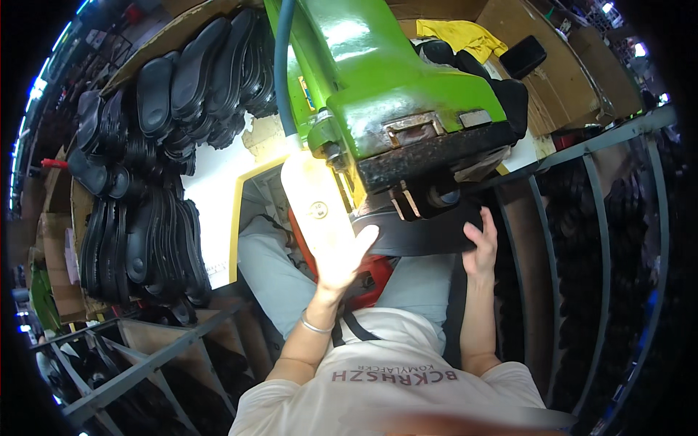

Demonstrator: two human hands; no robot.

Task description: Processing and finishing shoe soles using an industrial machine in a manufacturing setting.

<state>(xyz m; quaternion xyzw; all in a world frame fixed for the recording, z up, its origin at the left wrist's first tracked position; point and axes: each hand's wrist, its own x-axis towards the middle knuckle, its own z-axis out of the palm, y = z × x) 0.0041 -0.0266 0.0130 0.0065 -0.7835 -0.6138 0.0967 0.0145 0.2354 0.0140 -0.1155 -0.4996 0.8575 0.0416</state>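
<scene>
A black shoe sole (pixel 418 234) lies crosswise under the head of a green machine (pixel 407 87). My right hand (pixel 481 243) grips its right end, fingers and thumb curved round the edge. On the left, a long pale sole-shaped piece (pixel 309 192) with a round mark stands out in strong glare. My left hand (pixel 338 265) is at its lower end and seems to hold it; the fingers are hidden behind it or lost in the brightness. The left thumb points to the right, close to the black sole's left end.
Stacks of black soles (pixel 163 240) fill the left side. A yellow-edged white board (pixel 218 218) lies beside my left leg. Metal racks (pixel 596 218) stand at the right and lower left. A cardboard box (pixel 560 80) with a yellow cloth (pixel 462 36) is behind the machine.
</scene>
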